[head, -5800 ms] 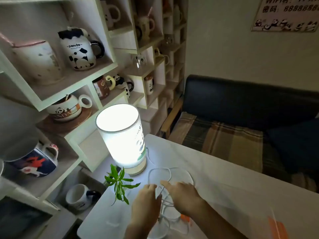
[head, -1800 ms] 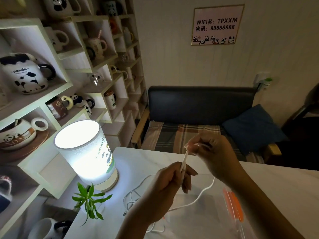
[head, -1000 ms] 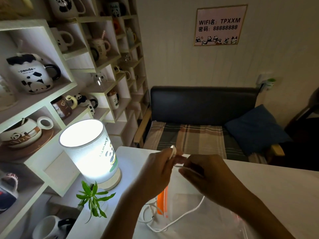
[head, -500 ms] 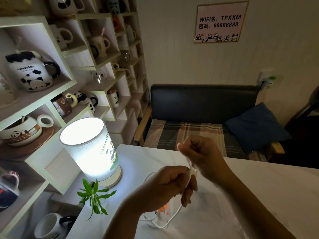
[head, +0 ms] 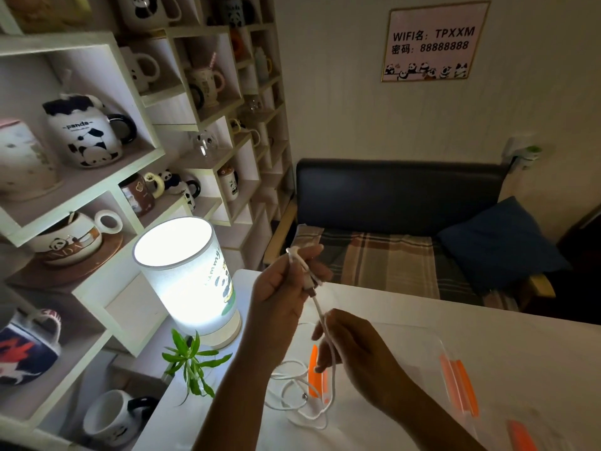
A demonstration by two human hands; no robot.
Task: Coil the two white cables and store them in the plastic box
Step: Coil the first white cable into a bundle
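two hands over the white table: left hand, raised, fingers curled round turns of a white cable; right hand, lower, pinches the same cable. slack loops lie beside the clear plastic box.

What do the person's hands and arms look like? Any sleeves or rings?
Both forearms are bare, with no sleeves in view. The left hand and right hand wear no gloves, and no rings, watch or bracelets show in the dim light. Nails look short and plain.
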